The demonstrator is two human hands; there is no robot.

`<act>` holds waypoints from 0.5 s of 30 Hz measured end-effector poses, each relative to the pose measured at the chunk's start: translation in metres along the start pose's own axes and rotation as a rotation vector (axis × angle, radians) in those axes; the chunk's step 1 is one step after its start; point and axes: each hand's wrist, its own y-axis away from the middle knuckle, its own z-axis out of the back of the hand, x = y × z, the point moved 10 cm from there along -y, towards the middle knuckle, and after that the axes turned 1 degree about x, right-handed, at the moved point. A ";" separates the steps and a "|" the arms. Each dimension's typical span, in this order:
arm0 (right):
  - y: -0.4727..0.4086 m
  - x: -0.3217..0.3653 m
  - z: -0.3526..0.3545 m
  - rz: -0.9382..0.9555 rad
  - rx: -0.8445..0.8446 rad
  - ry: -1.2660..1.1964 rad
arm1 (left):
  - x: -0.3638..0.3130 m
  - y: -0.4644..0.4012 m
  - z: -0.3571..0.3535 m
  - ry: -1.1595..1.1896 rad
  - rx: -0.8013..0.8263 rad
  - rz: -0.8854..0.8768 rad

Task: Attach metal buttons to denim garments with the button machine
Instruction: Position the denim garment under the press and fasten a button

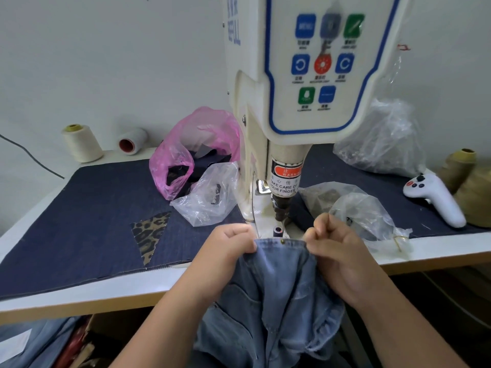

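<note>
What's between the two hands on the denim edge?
Head view: between left hand and right hand, the denim waistband carries a small metal stud.

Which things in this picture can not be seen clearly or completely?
- Head view: small labels under the control panel buttons are too blurred to read.
- Warning label: its text is cut off where the label curves away.
- Clear bag and second clear bag: contents too small and veiled by plastic.
- Denim garment: lower part cut off by the bottom edge; the left hand and right hand cover its waistband ends.
</note>
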 end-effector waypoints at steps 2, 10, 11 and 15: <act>0.021 0.000 -0.010 -0.015 0.064 0.163 | -0.012 0.015 -0.008 0.001 0.026 -0.051; 0.079 -0.012 -0.077 -0.300 0.424 0.455 | -0.084 0.069 -0.039 0.066 0.213 -0.312; 0.083 -0.007 -0.086 -0.292 0.423 0.387 | -0.088 0.073 -0.038 0.031 0.213 -0.334; 0.088 0.022 -0.118 -0.145 0.367 0.013 | -0.079 0.086 -0.022 0.008 0.140 -0.293</act>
